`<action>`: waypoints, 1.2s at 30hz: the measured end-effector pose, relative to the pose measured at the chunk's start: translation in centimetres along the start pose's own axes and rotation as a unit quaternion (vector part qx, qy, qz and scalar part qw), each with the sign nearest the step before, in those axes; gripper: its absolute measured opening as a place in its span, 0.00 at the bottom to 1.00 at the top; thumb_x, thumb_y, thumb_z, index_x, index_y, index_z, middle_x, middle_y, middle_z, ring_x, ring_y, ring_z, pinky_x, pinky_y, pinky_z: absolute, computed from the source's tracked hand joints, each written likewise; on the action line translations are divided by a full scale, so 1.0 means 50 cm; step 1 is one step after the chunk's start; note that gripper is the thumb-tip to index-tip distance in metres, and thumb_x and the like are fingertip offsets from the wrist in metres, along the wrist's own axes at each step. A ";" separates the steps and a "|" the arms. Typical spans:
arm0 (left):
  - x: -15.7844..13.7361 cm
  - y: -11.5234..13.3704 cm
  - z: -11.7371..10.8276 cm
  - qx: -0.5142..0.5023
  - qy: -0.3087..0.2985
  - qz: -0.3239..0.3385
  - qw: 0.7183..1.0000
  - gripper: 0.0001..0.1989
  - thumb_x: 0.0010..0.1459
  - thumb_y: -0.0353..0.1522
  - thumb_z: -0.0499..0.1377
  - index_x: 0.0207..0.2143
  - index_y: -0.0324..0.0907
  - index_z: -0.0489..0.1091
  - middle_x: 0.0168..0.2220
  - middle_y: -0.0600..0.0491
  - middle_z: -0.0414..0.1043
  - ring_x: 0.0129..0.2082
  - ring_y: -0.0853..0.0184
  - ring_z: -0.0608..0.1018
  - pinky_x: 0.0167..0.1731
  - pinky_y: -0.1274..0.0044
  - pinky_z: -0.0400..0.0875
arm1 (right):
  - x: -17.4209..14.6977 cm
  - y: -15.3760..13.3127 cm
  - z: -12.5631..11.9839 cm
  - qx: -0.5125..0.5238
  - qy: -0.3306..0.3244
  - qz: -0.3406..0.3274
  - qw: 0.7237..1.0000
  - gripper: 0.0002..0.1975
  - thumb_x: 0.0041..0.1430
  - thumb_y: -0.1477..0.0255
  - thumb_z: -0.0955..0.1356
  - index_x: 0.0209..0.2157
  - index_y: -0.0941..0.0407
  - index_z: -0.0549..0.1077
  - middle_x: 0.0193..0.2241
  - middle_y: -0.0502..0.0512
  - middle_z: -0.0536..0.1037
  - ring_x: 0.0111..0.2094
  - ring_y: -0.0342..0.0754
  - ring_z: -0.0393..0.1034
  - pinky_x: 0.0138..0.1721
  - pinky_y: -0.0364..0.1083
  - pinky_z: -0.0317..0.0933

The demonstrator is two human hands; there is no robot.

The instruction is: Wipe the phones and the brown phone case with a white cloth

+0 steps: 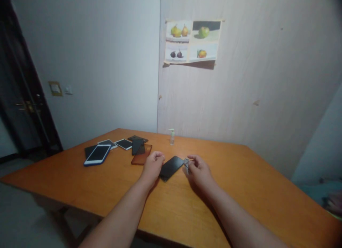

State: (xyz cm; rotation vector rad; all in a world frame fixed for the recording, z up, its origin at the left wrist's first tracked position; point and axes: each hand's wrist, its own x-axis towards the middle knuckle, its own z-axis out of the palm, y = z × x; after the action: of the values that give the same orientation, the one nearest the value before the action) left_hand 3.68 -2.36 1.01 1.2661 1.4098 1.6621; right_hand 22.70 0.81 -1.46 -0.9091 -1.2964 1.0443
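A dark smartphone (171,168) lies flat and slanted on the wooden table between my hands, screen up. Beside its left edge is my left hand (154,165), its fingers curled in and nothing visible in them; whether it touches the phone I cannot tell. My right hand (199,169) pinches a small crumpled grey-white cloth or wipe (186,164) just off the phone's right corner. Left of my left hand lies a reddish-brown translucent phone case (139,159), partly under a dark phone or case (138,146).
A small clear pump bottle (172,138) stands near the table's back edge. To the left lie a white phone in a blue case (98,154), a white-framed phone (124,144) and other flat devices. Behind the table (235,201) is a wall with a fruit poster (191,41).
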 end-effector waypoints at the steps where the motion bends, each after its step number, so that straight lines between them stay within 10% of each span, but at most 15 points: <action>1: 0.000 -0.003 -0.001 0.003 0.006 -0.002 1.000 0.14 0.49 0.40 0.63 0.35 0.41 0.70 0.29 0.54 0.72 0.30 0.66 0.74 0.33 0.77 0.64 | 0.002 0.000 -0.003 -0.009 0.004 0.000 1.000 0.18 0.50 0.62 0.70 0.41 0.56 0.72 0.26 0.50 0.74 0.23 0.44 0.66 0.24 0.42 0.59; 5: -0.014 0.002 -0.014 0.138 0.000 -0.003 0.990 0.27 0.40 0.42 0.70 0.42 0.42 0.71 0.37 0.48 0.76 0.40 0.58 0.77 0.39 0.73 0.65 | 0.011 0.009 -0.017 -0.043 -0.005 0.002 0.999 0.14 0.50 0.62 0.70 0.36 0.57 0.76 0.27 0.54 0.77 0.26 0.46 0.69 0.27 0.43 0.60; 11: -0.058 0.012 -0.037 0.418 -0.083 0.033 0.904 0.43 0.39 0.47 0.70 0.57 0.43 0.66 0.54 0.37 0.72 0.55 0.40 0.71 0.50 0.61 0.61 | 0.015 0.022 -0.023 -0.059 -0.042 0.007 0.997 0.12 0.51 0.65 0.69 0.34 0.58 0.77 0.25 0.53 0.76 0.25 0.45 0.68 0.27 0.43 0.60; 28: -0.167 0.023 -0.115 0.378 -0.110 0.099 0.914 0.39 0.40 0.41 0.70 0.58 0.51 0.67 0.52 0.44 0.73 0.54 0.44 0.71 0.53 0.61 0.59 | -0.013 0.014 -0.009 -0.117 -0.108 -0.050 0.986 0.11 0.54 0.63 0.68 0.34 0.55 0.76 0.27 0.53 0.77 0.29 0.48 0.69 0.31 0.45 0.61; 36: -0.176 0.015 -0.132 0.397 -0.094 0.086 0.909 0.35 0.46 0.46 0.67 0.57 0.47 0.67 0.54 0.43 0.71 0.55 0.45 0.69 0.53 0.62 0.58 | -0.007 0.006 -0.032 -0.424 -0.168 -0.145 0.878 0.11 0.58 0.71 0.65 0.36 0.53 0.80 0.37 0.58 0.79 0.43 0.54 0.71 0.46 0.51 0.62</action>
State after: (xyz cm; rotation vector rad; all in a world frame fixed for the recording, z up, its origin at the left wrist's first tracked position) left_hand 0.77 -12.87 -0.53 1.9722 1.9804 1.0160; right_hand 24.30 0.62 -2.01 -1.1405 -2.1872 0.3627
